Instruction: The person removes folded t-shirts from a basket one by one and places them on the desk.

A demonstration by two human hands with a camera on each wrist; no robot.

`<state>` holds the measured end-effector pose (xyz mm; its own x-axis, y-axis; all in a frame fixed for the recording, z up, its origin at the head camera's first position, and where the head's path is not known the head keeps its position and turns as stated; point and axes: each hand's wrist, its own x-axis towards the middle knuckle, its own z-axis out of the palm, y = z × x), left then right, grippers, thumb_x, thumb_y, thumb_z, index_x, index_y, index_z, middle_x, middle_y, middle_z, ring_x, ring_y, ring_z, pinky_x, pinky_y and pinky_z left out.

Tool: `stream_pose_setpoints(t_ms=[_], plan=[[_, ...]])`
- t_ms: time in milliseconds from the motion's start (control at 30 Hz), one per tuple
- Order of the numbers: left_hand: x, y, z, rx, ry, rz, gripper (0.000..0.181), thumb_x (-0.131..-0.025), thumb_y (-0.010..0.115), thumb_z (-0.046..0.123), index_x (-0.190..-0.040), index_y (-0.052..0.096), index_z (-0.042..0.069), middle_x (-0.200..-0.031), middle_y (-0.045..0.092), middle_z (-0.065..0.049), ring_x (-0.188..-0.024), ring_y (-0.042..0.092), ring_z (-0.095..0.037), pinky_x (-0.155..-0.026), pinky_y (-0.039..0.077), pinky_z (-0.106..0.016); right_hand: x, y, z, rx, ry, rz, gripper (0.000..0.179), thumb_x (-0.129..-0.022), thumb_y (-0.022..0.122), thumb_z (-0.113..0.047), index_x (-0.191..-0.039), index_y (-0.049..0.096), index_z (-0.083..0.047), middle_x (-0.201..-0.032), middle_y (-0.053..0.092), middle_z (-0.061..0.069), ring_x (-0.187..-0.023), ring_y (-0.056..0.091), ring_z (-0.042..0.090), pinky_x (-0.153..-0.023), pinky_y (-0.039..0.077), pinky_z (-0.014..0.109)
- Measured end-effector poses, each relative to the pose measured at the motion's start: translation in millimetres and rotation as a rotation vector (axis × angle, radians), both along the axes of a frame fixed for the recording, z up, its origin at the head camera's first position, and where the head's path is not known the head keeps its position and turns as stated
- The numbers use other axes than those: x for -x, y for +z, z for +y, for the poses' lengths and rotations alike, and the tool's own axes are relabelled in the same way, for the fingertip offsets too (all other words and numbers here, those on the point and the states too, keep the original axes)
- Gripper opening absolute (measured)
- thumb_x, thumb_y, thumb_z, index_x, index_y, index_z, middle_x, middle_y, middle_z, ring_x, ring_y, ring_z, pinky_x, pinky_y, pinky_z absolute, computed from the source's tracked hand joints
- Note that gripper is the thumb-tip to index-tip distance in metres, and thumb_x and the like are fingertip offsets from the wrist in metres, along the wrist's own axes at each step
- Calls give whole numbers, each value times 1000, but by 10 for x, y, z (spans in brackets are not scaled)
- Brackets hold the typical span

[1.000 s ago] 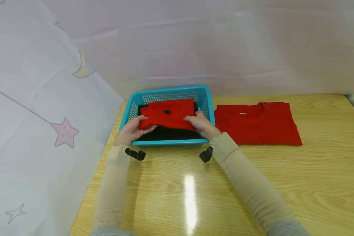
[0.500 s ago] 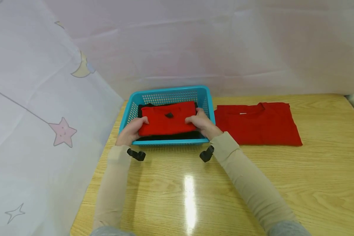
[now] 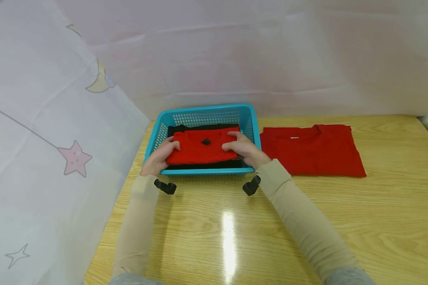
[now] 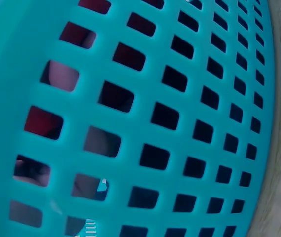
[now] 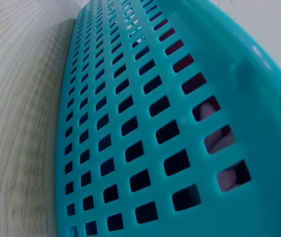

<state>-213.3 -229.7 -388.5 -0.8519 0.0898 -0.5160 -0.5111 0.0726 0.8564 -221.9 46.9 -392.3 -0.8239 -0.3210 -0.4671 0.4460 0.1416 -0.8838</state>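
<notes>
A folded red shirt point(image 3: 199, 153) with a small dark patch lies on black cloth point(image 3: 214, 165) inside the blue plastic basket point(image 3: 207, 171). My left hand point(image 3: 160, 156) holds the shirt's left end, thumb on top. At the opposite end, my right hand point(image 3: 246, 150) grips it with the thumb over the red fabric; the fingers underneath are hidden. Both wrist views look at the basket's perforated wall from outside. Through its holes, bits of the left fingers point(image 4: 63, 76) and right fingers point(image 5: 226, 179) show beside red and dark cloth.
Another red shirt point(image 3: 314, 152), folded flat with its collar at the back, lies right of the basket on the wooden table point(image 3: 199, 237). A pale curtain point(image 3: 271, 59) hangs behind, and a patterned one point(image 3: 39, 158) borders the left side.
The red shirt's front edge has come down and forward over the black cloth, and its back edge has slid nearer. Both hands keep their hold at the ends and have barely shifted.
</notes>
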Motion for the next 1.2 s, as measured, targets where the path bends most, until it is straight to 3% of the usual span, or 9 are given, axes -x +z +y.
stream_pose_setpoints(t_ms=[200, 400, 467, 600, 867, 1067, 1200], plan=[[-2, 14, 28, 60, 24, 22, 75, -94, 50, 17, -156, 9, 30, -146, 36, -7, -98, 51, -17, -71, 49, -25, 13, -7, 7, -21, 13, -17, 72, -87, 57, -11, -151, 25, -14, -135, 48, 13, -96, 55, 23, -71, 53, 27], [0, -15, 38, 111, -34, 63, 47, -99, 46, 16, -145, 44, 25, -134, 50, -5, -78, 58, -12, -65, 48, -23, 19, -26, 11, 9, -12, -8, 66, -91, 58, -16, -150, 30, -13, -143, 44, 13, -107, 54, 25, -73, 55, 28], [3, -18, 39, 107, -39, 66, 43, -99, 45, 17, -142, 50, 22, -133, 53, -4, -78, 59, -11, -66, 49, -22, 24, -33, 11, 14, -14, -3, 63, -93, 59, -18, -150, 32, -13, -143, 44, 13, -108, 55, 25, -75, 55, 29], [3, -13, 46, 85, -30, 76, 42, -100, 44, 17, -141, 50, 19, -136, 52, -6, -84, 61, -11, -68, 52, -22, 30, -36, 14, -1, -23, 15, 58, -94, 59, -21, -147, 36, -14, -139, 49, 12, -104, 58, 24, -76, 56, 31], [-3, 2, 39, 26, -35, 84, 45, -100, 43, 13, -144, 47, 19, -136, 52, -9, -69, 63, -10, -62, 53, -23, 27, -22, 29, -24, -56, 96, 50, -94, 58, -16, -142, 44, -15, -133, 53, 12, -96, 58, 20, -75, 53, 28], [3, 2, 24, 10, -50, 101, 48, -97, 42, 11, -145, 45, 21, -112, 62, -2, -56, 59, -11, -55, 50, -23, 21, -17, 42, 52, -74, 125, 52, -92, 57, -9, -142, 44, -14, -135, 50, 13, -97, 57, 22, -73, 55, 28], [1, 1, 19, -11, -51, 123, 51, -95, 42, 8, -144, 47, 20, -115, 61, -2, -56, 58, -11, -55, 49, -22, 25, -12, 56, 114, -70, 103, 55, -92, 56, -9, -144, 41, -15, -141, 45, 12, -108, 53, 24, -73, 55, 27]])
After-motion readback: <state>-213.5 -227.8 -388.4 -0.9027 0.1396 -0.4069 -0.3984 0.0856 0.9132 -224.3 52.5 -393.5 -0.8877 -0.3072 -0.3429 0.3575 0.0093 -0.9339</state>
